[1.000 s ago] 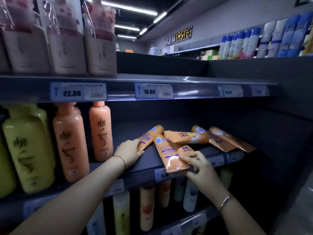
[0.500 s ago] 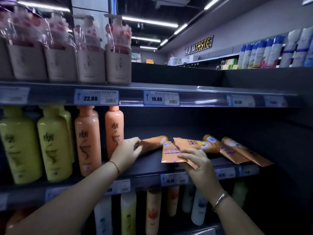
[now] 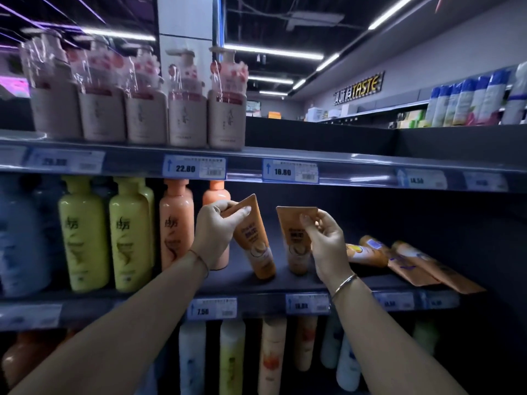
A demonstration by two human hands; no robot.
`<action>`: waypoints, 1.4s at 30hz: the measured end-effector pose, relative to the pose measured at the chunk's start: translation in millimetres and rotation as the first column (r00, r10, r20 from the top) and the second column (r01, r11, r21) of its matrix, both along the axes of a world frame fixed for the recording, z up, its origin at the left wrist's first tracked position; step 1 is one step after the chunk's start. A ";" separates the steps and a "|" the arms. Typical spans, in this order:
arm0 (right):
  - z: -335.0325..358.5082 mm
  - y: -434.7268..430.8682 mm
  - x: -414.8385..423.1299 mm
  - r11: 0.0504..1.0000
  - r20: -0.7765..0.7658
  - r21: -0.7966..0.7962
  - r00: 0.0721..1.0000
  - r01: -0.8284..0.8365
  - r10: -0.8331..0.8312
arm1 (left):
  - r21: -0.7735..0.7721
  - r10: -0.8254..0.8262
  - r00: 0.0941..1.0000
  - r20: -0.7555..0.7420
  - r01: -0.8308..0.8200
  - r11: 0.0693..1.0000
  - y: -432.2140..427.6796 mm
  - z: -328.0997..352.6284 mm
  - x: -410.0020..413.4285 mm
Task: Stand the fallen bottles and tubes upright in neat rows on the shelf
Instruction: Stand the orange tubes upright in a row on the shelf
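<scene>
i'm pinching one orange tube (image 3: pixel 254 240) in my left hand (image 3: pixel 214 232) and another tube (image 3: pixel 296 240) in my right hand (image 3: pixel 325 246), standing both cap-down mid-shelf (image 3: pixel 256 283), while three fallen tubes (image 3: pixel 399 260) are lying flat to the right, waiting.

Middle shelf (image 3: pixel 285 286) of a shop display; the left hand (image 3: pixel 214 235) pinches the crimped top of an orange tube (image 3: pixel 253 243), cap down on the shelf and tilted to the left; the right hand (image 3: pixel 325 246) grips a second orange tube (image 3: pixel 296 240) by its upper part, cap down and near upright, just beside the first; three fallen tubes (image 3: pixel 410 263) lie flat to the right, overlapping; orange bottles (image 3: pixel 176 223) and yellow bottles (image 3: pixel 128 238) stand upright to the left; price labels (image 3: pixel 212 309) line the shelf edge; pump bottles (image 3: pixel 185 109) stand on the shelf above.
</scene>
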State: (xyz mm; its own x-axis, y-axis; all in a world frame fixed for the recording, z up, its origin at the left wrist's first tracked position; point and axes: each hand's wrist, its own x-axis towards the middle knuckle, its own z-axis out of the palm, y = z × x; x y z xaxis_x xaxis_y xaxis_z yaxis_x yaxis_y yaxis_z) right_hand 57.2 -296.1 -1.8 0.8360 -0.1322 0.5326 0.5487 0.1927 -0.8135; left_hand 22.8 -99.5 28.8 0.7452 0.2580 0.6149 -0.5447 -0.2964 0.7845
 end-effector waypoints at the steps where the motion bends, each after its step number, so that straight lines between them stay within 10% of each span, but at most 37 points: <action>1: 2.9 2.0 1.9 0.999 -0.021 0.017 0.999 -0.028 0.028 | -0.044 -0.029 1.000 -0.013 0.028 0.999 -0.2 1.9 1.5; 19: -20.2 -4.2 19.1 0.986 -0.173 -0.121 0.980 -0.116 0.094 | -0.232 -0.322 0.921 -0.221 0.271 0.934 -20.2 -14.7 30.4; 28: -36.7 -10.2 3.3 0.809 -0.239 -0.579 0.970 -0.104 -0.047 | 0.196 -0.084 0.903 -0.421 0.181 0.964 -11.7 -65.0 10.1; 42: -41.9 14.5 -0.3 0.749 -0.263 -0.638 0.965 -0.182 0.010 | 0.150 0.013 0.935 -0.354 0.043 0.988 23.0 -72.1 -11.7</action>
